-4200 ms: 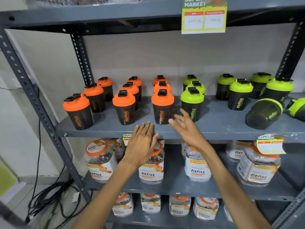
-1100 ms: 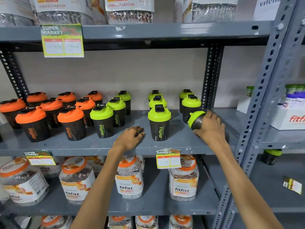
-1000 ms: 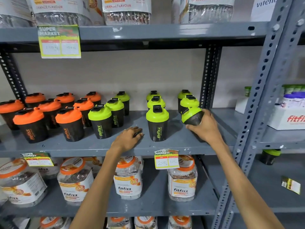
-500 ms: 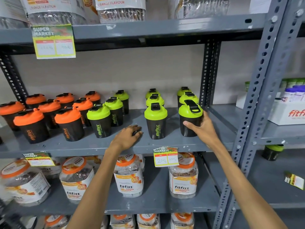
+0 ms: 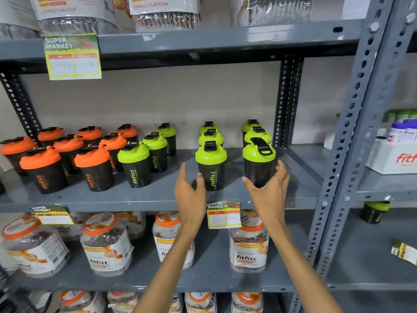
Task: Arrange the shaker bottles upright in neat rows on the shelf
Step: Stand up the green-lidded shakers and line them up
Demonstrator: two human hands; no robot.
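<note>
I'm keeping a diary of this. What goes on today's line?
left hand open | right hand open beside front-right green shaker | shakers upright

Fitfizz jars [image 5: 106,245] below, price tag [image 5: 223,215] on edge

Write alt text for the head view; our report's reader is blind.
Left hand and right hand, both open, hover before upright green-lidded shaker bottles on a grey metal shelf; orange-lidded shaker bottles stand to the left.
</note>
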